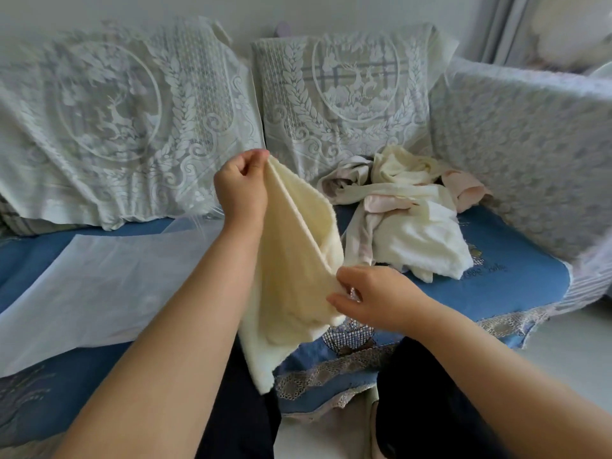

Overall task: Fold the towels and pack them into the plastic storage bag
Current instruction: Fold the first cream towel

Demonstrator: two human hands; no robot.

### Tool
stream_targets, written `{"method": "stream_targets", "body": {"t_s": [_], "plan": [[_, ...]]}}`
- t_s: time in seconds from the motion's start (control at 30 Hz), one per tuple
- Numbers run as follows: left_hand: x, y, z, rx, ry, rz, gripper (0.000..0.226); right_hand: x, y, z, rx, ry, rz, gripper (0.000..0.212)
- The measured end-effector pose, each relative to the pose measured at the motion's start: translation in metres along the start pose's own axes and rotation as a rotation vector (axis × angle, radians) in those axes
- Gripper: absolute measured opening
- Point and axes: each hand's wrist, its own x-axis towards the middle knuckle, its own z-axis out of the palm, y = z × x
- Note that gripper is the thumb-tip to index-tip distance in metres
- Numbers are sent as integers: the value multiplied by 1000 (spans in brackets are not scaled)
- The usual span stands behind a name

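Observation:
I hold a cream towel (291,260) up in front of me, doubled over, its lower end hanging down to my lap. My left hand (240,187) pinches its top corner, raised above the sofa seat. My right hand (367,296) grips the lower edge, nearer to me and to the right. A heap of unfolded cream, white and pink towels (407,207) lies on the seat behind my right hand. The clear plastic storage bag (99,286) lies flat on the seat to the left, under my left forearm.
The blue sofa seat cover (496,286) has a lace trim along its front edge. Lace-covered back cushions (126,120) stand behind, and a padded armrest (530,154) closes the right side. My dark-trousered legs (430,392) are below.

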Motion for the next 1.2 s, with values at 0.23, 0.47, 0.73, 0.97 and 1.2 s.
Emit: {"method": "stream_targets", "body": {"t_s": [0.23, 0.47, 0.73, 0.97, 1.2], "plan": [[26, 10, -11, -32, 56, -35, 10, -6, 11, -55, 265, 244, 269, 22], [21, -5, -2, -21, -76, -263, 23, -25, -69, -114, 982, -205, -34, 8], [33, -12, -21, 101, 7, -249, 24, -37, -55, -117, -425, 31, -227, 48], [24, -19, -32, 168, 112, -194, 27, -29, -4, -119, -655, 375, -72, 39], [3, 24, -16, 102, 195, 179, 25, -9, 47, -112, -625, 411, 337, 46]]}}
